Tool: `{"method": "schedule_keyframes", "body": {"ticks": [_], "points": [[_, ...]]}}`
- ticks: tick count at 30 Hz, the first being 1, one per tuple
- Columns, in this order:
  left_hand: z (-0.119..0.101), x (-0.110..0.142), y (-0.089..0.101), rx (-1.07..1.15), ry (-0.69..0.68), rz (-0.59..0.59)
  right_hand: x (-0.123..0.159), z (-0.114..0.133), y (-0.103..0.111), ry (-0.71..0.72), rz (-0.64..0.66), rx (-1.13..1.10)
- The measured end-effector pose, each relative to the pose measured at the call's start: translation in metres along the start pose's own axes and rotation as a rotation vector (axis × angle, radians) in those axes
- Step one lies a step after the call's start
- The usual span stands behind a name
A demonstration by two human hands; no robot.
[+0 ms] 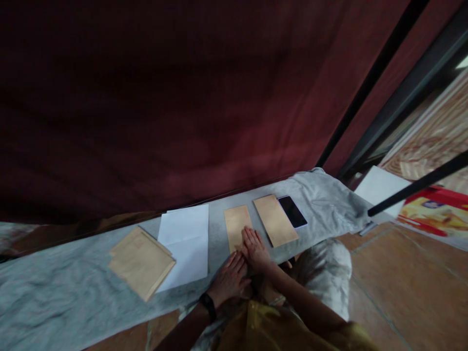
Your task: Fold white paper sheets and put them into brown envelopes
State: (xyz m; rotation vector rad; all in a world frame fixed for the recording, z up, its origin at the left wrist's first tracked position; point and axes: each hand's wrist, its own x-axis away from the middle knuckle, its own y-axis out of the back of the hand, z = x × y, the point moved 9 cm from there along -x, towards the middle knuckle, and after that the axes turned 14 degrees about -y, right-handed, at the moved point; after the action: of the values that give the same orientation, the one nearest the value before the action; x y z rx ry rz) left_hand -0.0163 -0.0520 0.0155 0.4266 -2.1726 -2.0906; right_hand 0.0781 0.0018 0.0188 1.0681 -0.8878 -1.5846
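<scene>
A brown paper envelope (pixel 237 222) lies on the grey cloth in front of me. My right hand (pixel 257 251) rests on its lower right part, fingers stretched out and flat. Close beside it, my left hand (pixel 230 279) lies at the envelope's near edge with its fingers extended, and a dark band circles that wrist. The hands hide the near end of the envelope. To the right is a thicker stack of brown envelopes (pixel 276 220), with a dark-screened phone (pixel 293 212) against its far side.
White paper sheets (pixel 186 243) lie to the left, partly under a fanned pile of brown envelopes (pixel 142 263). Grey cloth (pixel 54 287) covers the long narrow surface. Behind it hangs a dark red curtain (pixel 183 122). Black poles (pixel 369 87) and a red box (pixel 435 212) stand at right.
</scene>
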Motion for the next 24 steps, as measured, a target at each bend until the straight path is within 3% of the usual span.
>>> {"method": "schedule_keyframes", "body": {"ticks": [3, 7, 18, 21, 24], "points": [[-0.001, -0.001, -0.001, 0.010, -0.016, -0.008, 0.036, 0.000, 0.010, 0.060, -0.013, 0.000], [-0.003, 0.002, 0.003, -0.010, -0.048, -0.023, 0.062, -0.006, 0.021, 0.111, 0.012, 0.012], [-0.005, 0.035, 0.007, -0.133, 0.052, -0.076, 0.082, -0.015, 0.028, 0.130, 0.042, 0.050], [0.002, 0.025, 0.010, -0.084, 0.130, -0.099, 0.082, -0.014, 0.029, 0.124, 0.029, 0.060], [0.014, -0.001, 0.008, -0.041, 0.210, -0.100, 0.082, -0.013, 0.028, 0.125, 0.012, 0.065]]}}
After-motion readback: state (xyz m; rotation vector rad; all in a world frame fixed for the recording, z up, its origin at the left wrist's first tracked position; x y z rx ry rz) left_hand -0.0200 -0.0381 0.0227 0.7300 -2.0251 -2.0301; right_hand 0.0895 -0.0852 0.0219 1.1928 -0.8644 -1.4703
